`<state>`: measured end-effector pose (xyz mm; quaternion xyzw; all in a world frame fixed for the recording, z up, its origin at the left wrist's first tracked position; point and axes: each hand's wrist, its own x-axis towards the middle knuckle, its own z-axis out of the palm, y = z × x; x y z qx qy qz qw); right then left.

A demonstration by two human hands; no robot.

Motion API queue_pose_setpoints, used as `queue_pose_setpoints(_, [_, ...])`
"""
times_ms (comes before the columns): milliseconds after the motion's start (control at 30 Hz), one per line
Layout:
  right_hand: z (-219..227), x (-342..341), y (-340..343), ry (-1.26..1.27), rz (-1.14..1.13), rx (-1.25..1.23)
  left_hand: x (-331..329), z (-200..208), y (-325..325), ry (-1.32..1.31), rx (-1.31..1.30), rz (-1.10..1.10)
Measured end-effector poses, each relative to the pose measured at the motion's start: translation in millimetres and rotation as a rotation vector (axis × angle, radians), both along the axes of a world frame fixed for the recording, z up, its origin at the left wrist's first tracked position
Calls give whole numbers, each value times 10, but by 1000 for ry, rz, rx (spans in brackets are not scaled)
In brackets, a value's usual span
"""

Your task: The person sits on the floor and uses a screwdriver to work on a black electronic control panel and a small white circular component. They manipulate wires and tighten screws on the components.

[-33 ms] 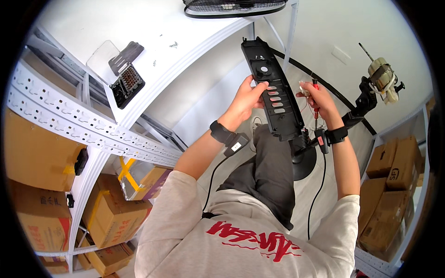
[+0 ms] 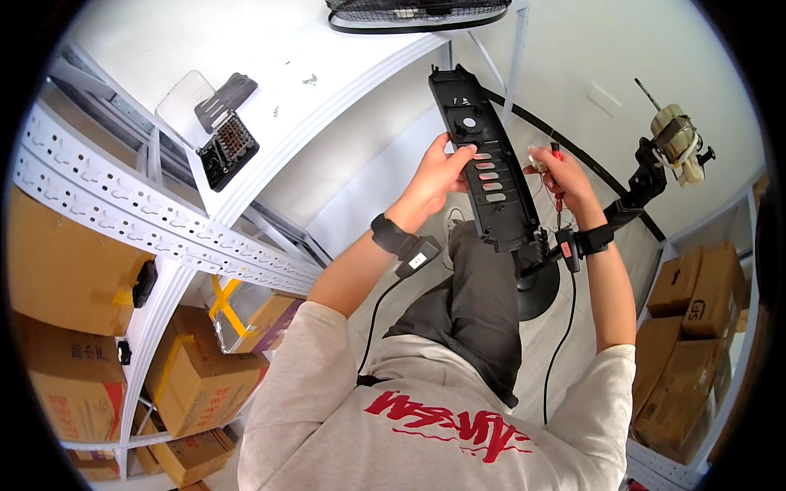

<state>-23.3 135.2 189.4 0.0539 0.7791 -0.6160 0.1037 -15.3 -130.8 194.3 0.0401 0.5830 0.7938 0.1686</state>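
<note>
My left hand [image 2: 438, 176] is closed around the left edge of a long black plastic panel [image 2: 508, 217], with the thumb lying on its face. The panel is held up at a slant over my legs and has a row of oval slots and a round white spot. To its right, my right hand [image 2: 569, 176] is closed on a red-handled screwdriver [image 2: 557, 153], whose shaft points down. Its fingertips also pinch a small whitish part [image 2: 536, 162], too small to name. Thin wires [image 2: 542, 200] hang between that hand and the panel.
A fan motor [image 2: 675, 135] sits on a black stand at the right, above a round base [image 2: 538, 295]. An opened bit case [image 2: 228, 151] and a fan grille [image 2: 417, 12] rest on the white shelf top [image 2: 282, 49]. Cardboard boxes [image 2: 201, 380] fill shelves on both sides.
</note>
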Motion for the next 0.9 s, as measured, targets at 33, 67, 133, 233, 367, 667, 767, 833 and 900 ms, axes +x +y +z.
queue_pose_setpoints(33, [-64, -30, 32, -11, 13, 10, 45, 66, 3, 20, 1, -9])
queue_pose_setpoints(67, [-3, -8, -15, -18, 51, 64, 116, 181, -8, 14, 6, -7])
queue_pose_setpoints(133, [-70, -45, -106, -4, 45, 162, 138, 278, -54, 49, 25, 24])
queue_pose_setpoints(233, [-302, -153, -129, 34, 56, 245, 136, 499, -148, 72, 65, 63])
queue_pose_setpoints(367, [-432, -239, -127, -1, 135, 262, -54, 759, -402, 126, 99, 138])
queue_pose_setpoints(667, [-293, -214, -318, -42, 113, 220, -818, 979, -1004, 245, -70, 400])
queue_pose_setpoints(767, [-306, -319, -371, -43, 131, 260, -1057, 942, -1072, 197, -116, 424])
queue_pose_setpoints(833, [-350, -402, -380, -63, 143, 290, -1204, 900, -1111, 213, -157, 428])
queue_pose_setpoints(900, [-441, -529, -344, -96, 149, 302, -1359, 898, -1129, 229, -196, 454])
